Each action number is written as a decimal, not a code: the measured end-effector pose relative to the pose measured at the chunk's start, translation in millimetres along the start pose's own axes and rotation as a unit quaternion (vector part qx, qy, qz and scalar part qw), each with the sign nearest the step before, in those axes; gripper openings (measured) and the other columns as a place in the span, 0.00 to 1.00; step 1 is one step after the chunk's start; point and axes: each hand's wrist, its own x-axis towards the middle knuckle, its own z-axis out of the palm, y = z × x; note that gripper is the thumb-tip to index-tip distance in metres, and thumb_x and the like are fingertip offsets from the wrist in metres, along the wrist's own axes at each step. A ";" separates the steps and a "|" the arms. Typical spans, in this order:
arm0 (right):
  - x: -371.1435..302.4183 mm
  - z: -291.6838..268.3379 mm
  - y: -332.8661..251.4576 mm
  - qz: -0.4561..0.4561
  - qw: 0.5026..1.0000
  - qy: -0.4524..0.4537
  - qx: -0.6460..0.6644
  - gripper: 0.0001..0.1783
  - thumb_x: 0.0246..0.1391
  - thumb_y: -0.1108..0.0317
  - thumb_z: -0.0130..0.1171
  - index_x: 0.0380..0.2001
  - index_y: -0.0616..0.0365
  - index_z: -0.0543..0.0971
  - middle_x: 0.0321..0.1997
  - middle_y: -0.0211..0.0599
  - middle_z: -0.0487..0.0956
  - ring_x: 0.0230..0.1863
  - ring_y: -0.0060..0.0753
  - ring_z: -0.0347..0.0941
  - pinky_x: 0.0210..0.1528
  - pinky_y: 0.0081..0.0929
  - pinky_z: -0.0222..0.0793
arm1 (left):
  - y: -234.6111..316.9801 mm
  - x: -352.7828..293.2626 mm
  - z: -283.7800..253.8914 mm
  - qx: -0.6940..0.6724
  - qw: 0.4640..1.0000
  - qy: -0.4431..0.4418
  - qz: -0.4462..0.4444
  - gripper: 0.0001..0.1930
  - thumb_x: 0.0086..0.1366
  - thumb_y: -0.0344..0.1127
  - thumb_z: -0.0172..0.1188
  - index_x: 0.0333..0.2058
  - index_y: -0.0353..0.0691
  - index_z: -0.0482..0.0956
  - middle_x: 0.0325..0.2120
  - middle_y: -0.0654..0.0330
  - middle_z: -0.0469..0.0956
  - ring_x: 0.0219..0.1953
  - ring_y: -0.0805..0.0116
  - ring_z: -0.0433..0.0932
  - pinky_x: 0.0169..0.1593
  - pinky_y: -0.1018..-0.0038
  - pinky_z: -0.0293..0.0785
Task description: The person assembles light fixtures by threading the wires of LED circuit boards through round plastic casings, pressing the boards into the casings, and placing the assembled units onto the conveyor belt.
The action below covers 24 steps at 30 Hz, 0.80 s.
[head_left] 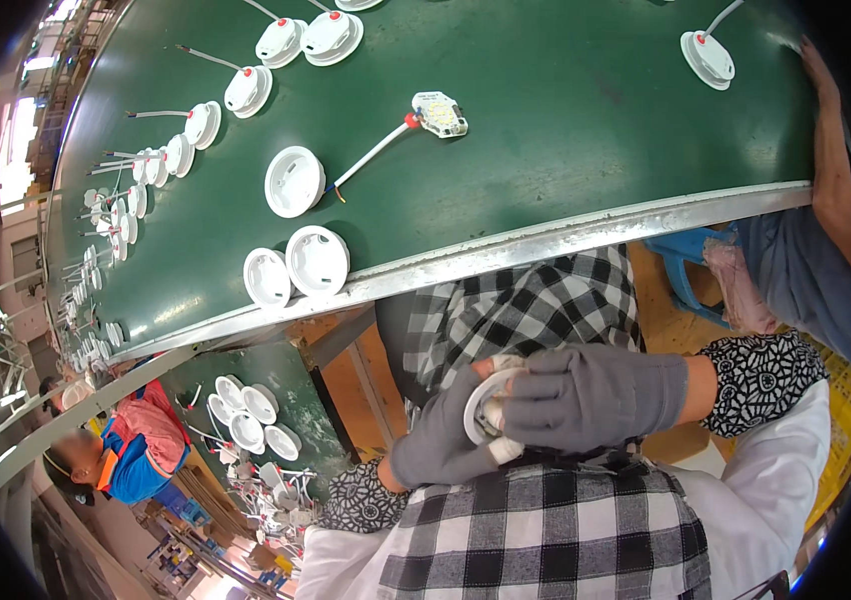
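Close to my body, above my checkered apron, both gloved hands hold one white round lamp housing [475, 408]. My left hand [446, 432] wraps around it from the left and below. From the right, my right hand [571, 397] lies over it, its fingertips reaching into the cup. What sits inside the housing is mostly covered by the fingers. On the green belt ahead lies an LED board [441, 115] with a white cable and a red collar. Beside its cable end sits an open white housing [296, 182]. Two more housings [318, 261] rest at the near metal edge.
Along the left of the green conveyor belt [546, 120] stand several white lamps with cables [249, 92]. A side table [296, 420] at lower left carries stacked housings [247, 432] and a pile of cabled boards [266, 495]. One person's arm [831, 160] rests at the far right; another person [136, 450] is at left.
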 end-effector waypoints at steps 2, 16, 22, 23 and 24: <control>4.6 -7.3 2.1 0.009 0.996 0.004 -0.087 0.16 0.47 0.68 0.52 0.41 0.57 0.71 0.41 0.28 0.70 0.46 0.27 0.70 0.46 0.22 0.70 | 1.8 1.5 -0.1 -0.015 0.999 0.029 0.005 0.35 0.58 0.36 0.61 0.60 0.31 0.55 0.47 0.51 0.73 0.47 0.65 0.74 0.51 0.71 0.70; -0.4 21.7 -2.0 0.409 0.836 -0.038 0.363 0.23 0.59 0.51 0.53 0.45 0.61 0.72 0.28 0.39 0.74 0.27 0.30 0.74 0.31 0.30 0.70 | 13.6 -1.2 0.4 -0.043 0.985 0.149 -0.076 0.19 0.64 0.35 0.50 0.50 0.31 0.68 0.43 0.55 0.76 0.45 0.71 0.76 0.49 0.76 0.72; 10.2 18.5 -4.4 0.448 0.751 -0.011 0.484 0.21 0.58 0.57 0.51 0.45 0.64 0.73 0.25 0.42 0.79 0.24 0.30 0.78 0.30 0.26 0.72 | 4.2 -3.2 -21.5 -0.166 0.985 0.004 -0.038 0.40 0.53 0.47 0.70 0.57 0.34 0.58 0.47 0.56 0.73 0.50 0.67 0.74 0.54 0.70 0.70; 9.5 19.5 -1.6 0.456 0.739 -0.029 0.495 0.23 0.58 0.56 0.52 0.49 0.63 0.72 0.27 0.40 0.80 0.25 0.26 0.78 0.31 0.24 0.73 | 5.7 -0.8 -23.4 -0.167 0.985 0.000 -0.040 0.40 0.53 0.47 0.70 0.57 0.34 0.58 0.47 0.56 0.73 0.50 0.67 0.74 0.54 0.70 0.70; 8.9 21.3 -0.1 0.462 0.727 -0.048 0.506 0.24 0.59 0.55 0.52 0.52 0.62 0.71 0.28 0.38 0.80 0.26 0.23 0.78 0.31 0.22 0.74 | 8.7 1.5 -25.7 -0.099 0.994 -0.024 -0.029 0.40 0.53 0.44 0.70 0.58 0.34 0.57 0.48 0.55 0.72 0.51 0.65 0.73 0.55 0.69 0.69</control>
